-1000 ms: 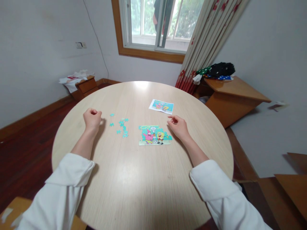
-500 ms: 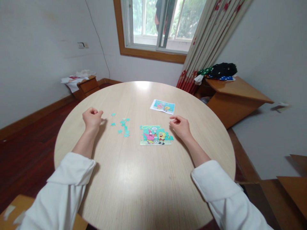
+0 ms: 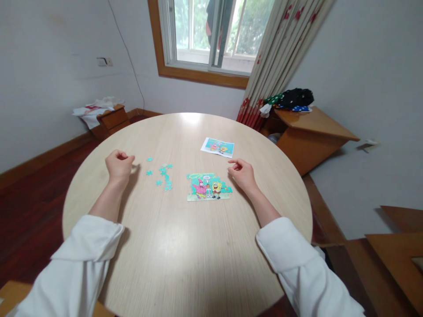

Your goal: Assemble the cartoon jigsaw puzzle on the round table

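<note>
My left hand (image 3: 119, 168) is closed in a loose fist above the left side of the table, with no piece showing between its fingers. Just right of it lie several loose turquoise jigsaw pieces (image 3: 168, 177), some bunched together. A partly assembled cartoon jigsaw puzzle (image 3: 207, 188), with pink and yellow figures, lies flat in front of me; its upper right edge is uneven. Beside that edge is my right hand (image 3: 243, 174), fingers loosely bent and apart, holding nothing visible. Farther back lies a printed reference picture (image 3: 217, 147) of the same scene, its near edge slightly raised.
The round pale wooden table (image 3: 185, 264) fills the middle. Behind it are a window (image 3: 211, 35) and a patterned curtain (image 3: 284, 48). A wooden cabinet (image 3: 313, 136) with cloths on top stands at right, and a small wooden stand (image 3: 114, 119) with papers at left.
The whole scene has shifted slightly left as the head view turned right. Both hands keep nearly the same poses and places beside the puzzle and pieces.
</note>
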`<state>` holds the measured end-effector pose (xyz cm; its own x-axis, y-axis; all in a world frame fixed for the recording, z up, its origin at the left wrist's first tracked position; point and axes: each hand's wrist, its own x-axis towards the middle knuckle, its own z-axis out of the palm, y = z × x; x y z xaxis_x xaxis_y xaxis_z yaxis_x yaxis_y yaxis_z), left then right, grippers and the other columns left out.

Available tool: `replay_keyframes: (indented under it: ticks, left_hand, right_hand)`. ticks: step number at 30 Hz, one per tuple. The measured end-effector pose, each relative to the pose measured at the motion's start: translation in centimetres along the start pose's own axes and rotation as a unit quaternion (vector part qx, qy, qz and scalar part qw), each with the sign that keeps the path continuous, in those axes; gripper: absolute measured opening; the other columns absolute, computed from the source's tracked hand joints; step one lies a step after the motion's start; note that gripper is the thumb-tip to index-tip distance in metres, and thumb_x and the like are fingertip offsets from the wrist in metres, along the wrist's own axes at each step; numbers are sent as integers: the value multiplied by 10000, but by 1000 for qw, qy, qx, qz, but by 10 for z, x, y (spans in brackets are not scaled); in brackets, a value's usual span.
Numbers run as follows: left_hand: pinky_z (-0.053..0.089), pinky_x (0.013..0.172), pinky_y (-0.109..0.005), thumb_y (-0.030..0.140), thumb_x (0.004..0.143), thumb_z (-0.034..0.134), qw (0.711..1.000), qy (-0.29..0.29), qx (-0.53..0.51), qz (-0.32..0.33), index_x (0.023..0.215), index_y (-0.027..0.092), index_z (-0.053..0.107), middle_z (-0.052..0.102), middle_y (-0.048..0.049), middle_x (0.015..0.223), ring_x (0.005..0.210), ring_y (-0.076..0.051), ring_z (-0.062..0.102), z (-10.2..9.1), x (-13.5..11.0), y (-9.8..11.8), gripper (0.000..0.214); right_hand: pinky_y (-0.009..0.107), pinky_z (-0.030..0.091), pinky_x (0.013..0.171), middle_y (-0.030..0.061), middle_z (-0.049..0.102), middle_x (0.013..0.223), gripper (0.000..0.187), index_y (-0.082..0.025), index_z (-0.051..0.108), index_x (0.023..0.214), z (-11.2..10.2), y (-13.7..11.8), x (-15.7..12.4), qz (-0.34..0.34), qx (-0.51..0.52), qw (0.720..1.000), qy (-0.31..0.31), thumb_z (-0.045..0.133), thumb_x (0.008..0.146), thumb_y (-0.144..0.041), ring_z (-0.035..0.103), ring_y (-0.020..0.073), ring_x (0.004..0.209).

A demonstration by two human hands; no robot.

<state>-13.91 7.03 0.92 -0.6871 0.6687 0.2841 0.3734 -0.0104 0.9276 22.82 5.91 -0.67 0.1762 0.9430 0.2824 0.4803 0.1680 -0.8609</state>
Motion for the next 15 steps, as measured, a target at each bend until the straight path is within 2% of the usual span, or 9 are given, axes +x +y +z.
replay_keyframes:
  ticks: [4, 15]
  left_hand:
    - [316, 474, -201, 101, 614, 690, 1000, -9, -9, -12, 587, 194, 437, 417, 56, 564, 517, -86, 397, 1, 0, -1, 270]
    - [278, 474, -202, 92, 665, 633, 1000, -11, 9, 5, 601, 193, 406, 373, 70, 540, 485, -77, 354, 5, 2, -7, 257]
  right_hand:
    - [262, 375, 576, -35, 505, 550, 320, -118, 665, 821, 1, 0, 0, -4, 2, 1000, 10, 520, 563, -240, 450, 115, 520]
    - [253, 325, 558, -68, 426, 513, 264, -137, 654, 789, 0, 1, 0, -18, 2, 1000, 3, 545, 587, -269, 392, 101, 502]
